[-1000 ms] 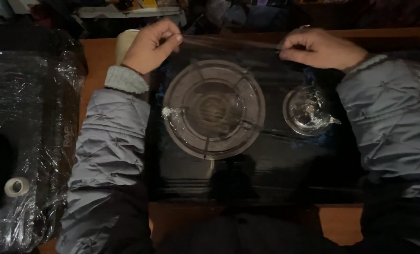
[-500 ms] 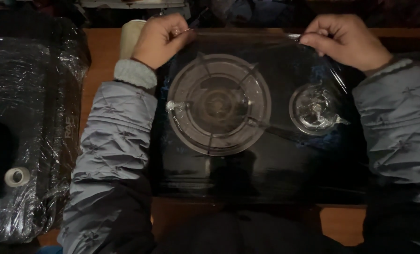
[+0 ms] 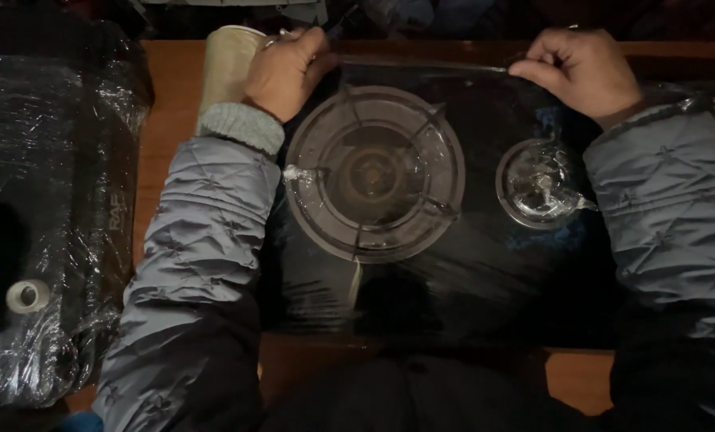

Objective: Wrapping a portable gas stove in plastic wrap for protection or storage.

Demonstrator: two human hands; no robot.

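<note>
A sheet of clear plastic film (image 3: 453, 264) lies stretched over a black glass gas hob (image 3: 469, 296), and its far edge (image 3: 421, 64) runs taut as a thin bright line between the person's two hands. The left hand (image 3: 285, 72) has its grip closed on that edge at the hob's far left corner, fingers curled and pinching the film. The right hand (image 3: 581, 72) has its grip closed on the same edge at the far right, thumb and fingertips pressed together on it.

Just below the left grip, under the film, sits the large round burner (image 3: 373, 172) with its pan support; below and inward of the right grip sits the small burner (image 3: 541, 182). Touching the outer side of the left hand stands a pale cardboard roll (image 3: 225, 68). The hob rests on a wooden counter (image 3: 169, 104). Well to the left of the left grip lies another dark appliance wrapped in film (image 3: 45, 200), with a small roll of tape (image 3: 25, 296) on it. Grey quilted sleeves (image 3: 205, 240) cover both forearms.
</note>
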